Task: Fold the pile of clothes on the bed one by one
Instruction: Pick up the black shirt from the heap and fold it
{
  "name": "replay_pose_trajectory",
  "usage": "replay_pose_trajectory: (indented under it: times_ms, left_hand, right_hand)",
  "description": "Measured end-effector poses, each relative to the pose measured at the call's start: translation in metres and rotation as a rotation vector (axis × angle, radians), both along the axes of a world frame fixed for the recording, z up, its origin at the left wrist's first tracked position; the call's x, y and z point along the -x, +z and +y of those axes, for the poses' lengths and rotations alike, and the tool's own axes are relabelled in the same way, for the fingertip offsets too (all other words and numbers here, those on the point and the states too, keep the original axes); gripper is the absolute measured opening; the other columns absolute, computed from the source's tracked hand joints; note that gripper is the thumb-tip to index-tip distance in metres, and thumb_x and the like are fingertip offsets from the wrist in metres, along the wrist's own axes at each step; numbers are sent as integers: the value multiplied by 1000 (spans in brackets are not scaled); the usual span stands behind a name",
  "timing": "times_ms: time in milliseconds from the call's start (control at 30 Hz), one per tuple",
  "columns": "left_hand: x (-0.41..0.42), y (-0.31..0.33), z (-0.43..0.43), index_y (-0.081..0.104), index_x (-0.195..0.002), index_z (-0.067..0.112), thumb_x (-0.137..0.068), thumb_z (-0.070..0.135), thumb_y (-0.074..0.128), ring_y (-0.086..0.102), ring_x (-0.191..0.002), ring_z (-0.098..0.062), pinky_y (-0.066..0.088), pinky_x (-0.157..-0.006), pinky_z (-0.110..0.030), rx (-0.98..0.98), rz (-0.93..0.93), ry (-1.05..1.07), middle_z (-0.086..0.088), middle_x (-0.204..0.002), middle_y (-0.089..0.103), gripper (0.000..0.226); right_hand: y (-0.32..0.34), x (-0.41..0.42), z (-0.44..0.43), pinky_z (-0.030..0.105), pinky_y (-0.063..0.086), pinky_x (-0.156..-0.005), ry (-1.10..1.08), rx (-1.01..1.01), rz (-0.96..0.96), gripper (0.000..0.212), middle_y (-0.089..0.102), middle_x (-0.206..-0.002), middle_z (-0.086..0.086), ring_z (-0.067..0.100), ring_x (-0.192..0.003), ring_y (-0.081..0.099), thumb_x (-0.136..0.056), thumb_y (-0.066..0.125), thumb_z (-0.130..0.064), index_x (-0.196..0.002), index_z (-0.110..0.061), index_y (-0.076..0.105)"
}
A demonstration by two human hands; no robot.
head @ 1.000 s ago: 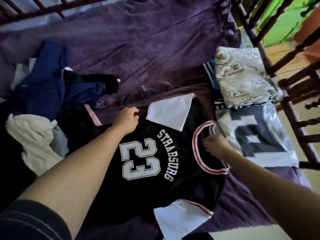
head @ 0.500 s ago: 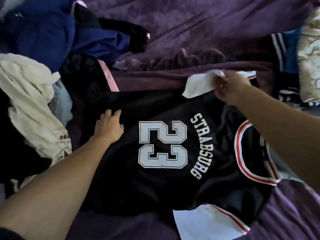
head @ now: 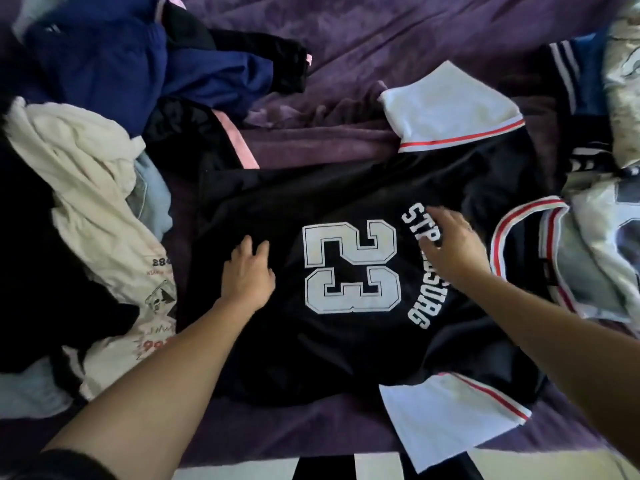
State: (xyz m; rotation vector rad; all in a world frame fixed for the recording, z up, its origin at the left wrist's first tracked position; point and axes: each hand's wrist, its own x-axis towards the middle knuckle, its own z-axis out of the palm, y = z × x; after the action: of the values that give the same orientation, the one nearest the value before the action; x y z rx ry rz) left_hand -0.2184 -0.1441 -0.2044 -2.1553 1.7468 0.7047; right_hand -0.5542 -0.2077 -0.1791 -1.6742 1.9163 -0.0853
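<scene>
A black jersey (head: 346, 355) with a white "23", white lettering and white sleeves lies spread flat, back up, on the purple bedspread (head: 398, 36), its collar toward the right. My left hand (head: 246, 271) rests flat on it just left of the number, fingers apart. Over the lettering is my right hand (head: 450, 247), open and slightly blurred, holding nothing. The far white sleeve (head: 450, 105) lies spread out flat. The near sleeve (head: 446, 417) lies by the bed's edge.
A pile of unfolded clothes sits at the left: a cream printed shirt (head: 97, 188), blue garments (head: 121, 64), black ones. Folded clothes (head: 620, 237) lie at the right, beside the jersey's collar. The bed's near edge runs along the bottom.
My right hand let go of the far white sleeve, which now lies flat, and came down onto the lettering. My left hand stayed on the jersey left of the number.
</scene>
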Motion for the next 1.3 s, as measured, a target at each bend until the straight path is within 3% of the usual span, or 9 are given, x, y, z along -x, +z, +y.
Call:
replay_pose_trajectory:
  times_ms: [200, 367, 500, 567, 667, 800, 933, 1067, 1300]
  left_hand:
    - [36, 0, 109, 31, -147, 21, -93, 34, 53, 22, -142, -31, 35, -106, -42, -82, 33, -145, -14, -156, 18, 59]
    - [58, 4, 180, 28, -148, 27, -90, 47, 54, 20, -144, -28, 33, -108, -41, -153, 94, -193, -10, -158, 16, 67]
    - [76, 10, 216, 31, -145, 25, -91, 44, 54, 23, -141, -27, 36, -105, -41, -138, 57, -166, -10, -155, 20, 62]
    - [92, 14, 224, 37, -140, 22, -93, 33, 54, 30, -137, -27, 38, -103, -40, -90, 47, -134, -10, -152, 24, 51]
    - [118, 15, 224, 42, -135, 21, -91, 21, 54, 37, -129, -26, 39, -100, -37, -48, 61, -169, -8, -146, 29, 45]
    - [146, 18, 217, 43, -132, 21, -89, 24, 58, 41, -123, -26, 40, -96, -36, -18, 61, -204, -7, -137, 36, 45]
    - [152, 9, 204, 46, -127, 22, -88, 32, 60, 44, -118, -27, 40, -92, -37, 16, -53, -239, -7, -129, 41, 43]
    - [152, -2, 195, 62, -112, 23, -91, 31, 57, 46, -110, -27, 39, -87, -39, 80, -122, -233, -6, -120, 47, 23]
    - [138, 11, 217, 64, -95, 12, -82, 24, 55, 52, -101, -28, 37, -85, -40, 87, -4, -390, -7, -105, 55, 20]
  right_hand:
    - [-3, 20, 145, 45, 42, -101, 240, -232, 179, 58, 33, -153, 6, 25, -141, 28, -85, 63, -29, -140, -22, 46]
    - [17, 33, 208, 47, 49, -91, 562, -31, 94, 56, 55, -135, 13, 34, -123, 54, -73, 78, -39, -122, -16, 64]
    - [23, 34, 250, 50, 48, -94, 871, -6, 133, 75, 53, -138, 13, 33, -125, 52, -59, 67, -64, -121, -22, 63]
    - [25, 43, 268, 53, 48, -94, 916, -68, 199, 75, 53, -138, 15, 34, -126, 52, -55, 71, -61, -119, -22, 66]
    - [25, 68, 276, 51, 51, -87, 752, -1, 71, 43, 67, -121, 9, 32, -113, 63, -60, 85, -32, -100, -19, 74]
    - [39, 101, 278, 38, 52, -73, 450, 46, -55, 6, 73, -83, 5, 30, -77, 66, -81, 69, -16, -86, -12, 71]
    - [50, 140, 290, 33, 39, -54, 393, -84, -37, 27, 54, -62, 3, 29, -60, 46, -82, 39, -40, -66, -19, 45]
    - [37, 147, 301, 29, 30, -59, 477, -294, 126, 23, 64, -76, 7, 30, -70, 55, -87, 51, -34, -67, -21, 50]
    - [40, 147, 298, 31, 35, -52, 309, -66, -85, 20, 38, -50, -10, 26, -55, 39, -73, 39, -38, -56, -29, 37]
